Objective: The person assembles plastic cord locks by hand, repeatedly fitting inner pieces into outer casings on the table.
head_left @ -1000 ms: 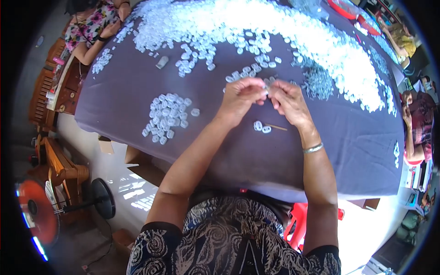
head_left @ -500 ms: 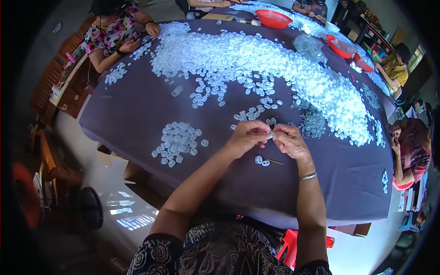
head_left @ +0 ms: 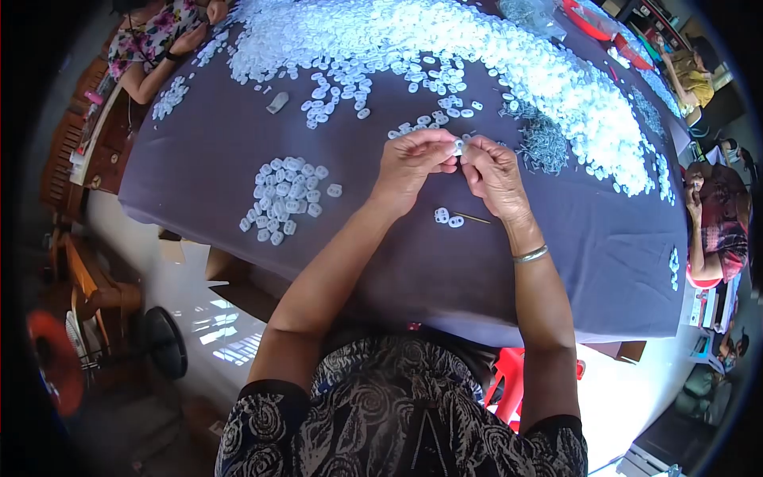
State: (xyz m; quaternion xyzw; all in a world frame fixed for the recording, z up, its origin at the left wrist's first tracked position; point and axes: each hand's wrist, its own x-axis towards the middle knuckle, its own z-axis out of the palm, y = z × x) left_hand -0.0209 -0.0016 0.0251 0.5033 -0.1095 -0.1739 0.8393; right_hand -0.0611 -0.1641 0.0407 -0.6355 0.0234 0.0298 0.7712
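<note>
Over the dark tablecloth, my left hand [head_left: 404, 168] and my right hand [head_left: 499, 179] meet fingertip to fingertip. Both pinch a small white oval plastic piece with holes [head_left: 459, 147], partly covered by the fingers. Just below them lie two loose white pieces [head_left: 449, 217] beside a thin brass-coloured rod [head_left: 474, 218]. To the left of my left hand is a small pile of similar white pieces [head_left: 284, 193]. Beyond my right hand sits a heap of small grey metal parts [head_left: 546, 147], too fine to make out singly.
A broad bank of white pieces [head_left: 413, 36] spreads across the dark-covered table [head_left: 334, 270]. Red basins [head_left: 590, 20] and a clear plastic bag [head_left: 531, 16] are at the far right. Other people sit at the left and right edges. A red stool [head_left: 509, 381] stands below the front edge.
My view has tilted downward, so the table's contents sit higher in the picture. Both hands remain together at the white piece, which shows more clearly between the fingertips.
</note>
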